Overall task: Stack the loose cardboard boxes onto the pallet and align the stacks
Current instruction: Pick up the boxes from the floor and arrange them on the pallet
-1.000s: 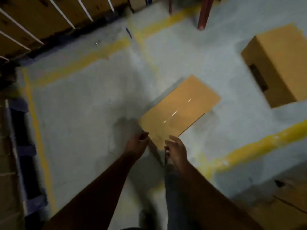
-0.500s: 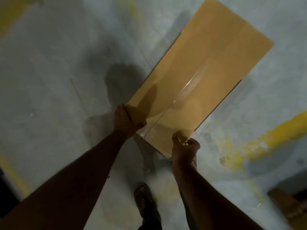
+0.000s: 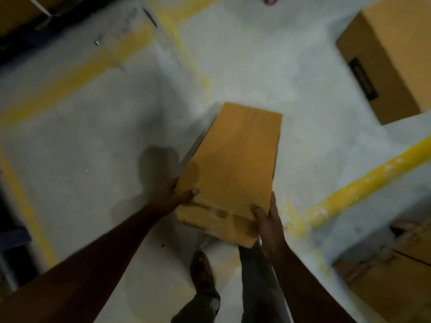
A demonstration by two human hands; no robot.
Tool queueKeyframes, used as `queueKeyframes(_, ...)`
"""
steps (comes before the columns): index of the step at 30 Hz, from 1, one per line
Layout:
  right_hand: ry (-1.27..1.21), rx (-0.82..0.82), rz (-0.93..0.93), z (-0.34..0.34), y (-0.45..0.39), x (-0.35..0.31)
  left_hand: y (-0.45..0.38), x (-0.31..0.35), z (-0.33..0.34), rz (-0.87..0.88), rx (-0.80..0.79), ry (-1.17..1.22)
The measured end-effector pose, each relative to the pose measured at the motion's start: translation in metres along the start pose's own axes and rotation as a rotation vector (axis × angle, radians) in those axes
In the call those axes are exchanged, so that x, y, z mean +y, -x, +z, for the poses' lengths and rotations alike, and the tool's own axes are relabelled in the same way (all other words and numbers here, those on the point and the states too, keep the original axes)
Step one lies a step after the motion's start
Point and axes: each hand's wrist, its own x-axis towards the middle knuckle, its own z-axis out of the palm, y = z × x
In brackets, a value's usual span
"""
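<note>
Concrete floor (image 3: 93,141), pale grey and scuffed, fills most of the view from the head camera, crossed by worn yellow painted lines (image 3: 363,183) that mark out bays; 1 line runs diagonally at the right, another slants across the upper left and a third runs down the left edge. Dark shadow and what appears to be timber racking (image 3: 18,10) sit in the top left corner, too dim to read clearly. At the upper right stands a large closed cardboard box (image 3: 396,50) with a dark label on its side, resting on the floor well apart from the person. At the lower right, the corner of another carton (image 3: 401,276) shows torn, ragged flaps. Held off the floor at the centre is a long, narrow cardboard box (image 3: 235,164), its far end pointing away from the person and tilted slightly down. The left hand (image 3: 172,197) grips the near left corner, thumb curled over the top face and fingers hidden beneath. The right hand (image 3: 268,220) clasps the near right edge, thumb on top and fingers wrapped along the side. Below the box, the person's grey trousers and 1 dark shoe (image 3: 203,273) are visible on the floor. The whole frame is softly blurred.
</note>
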Motion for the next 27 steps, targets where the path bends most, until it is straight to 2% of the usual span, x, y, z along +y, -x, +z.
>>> queueKeyframes(3,0.069,-0.106,-0.012,-0.020,0.080,-0.033,0.100,0.021,-0.006,-0.053,0.031,0.194)
queueKeyframes(6,0.127,-0.155,-0.060,-0.032,0.167,-0.052,0.194,0.037,-0.010,-0.058,0.132,0.307)
queueKeyframes(14,0.112,-0.070,-0.169,-0.078,0.332,-0.038,0.379,0.041,0.029,0.061,0.374,0.430)
queueKeyframes(21,0.213,-0.124,-0.376,-0.156,0.411,0.016,0.502,0.005,0.132,0.164,0.535,0.569)
queueKeyframes(27,0.267,-0.236,-0.480,-0.274,0.486,0.085,0.611,-0.030,0.268,0.067,0.544,0.705)
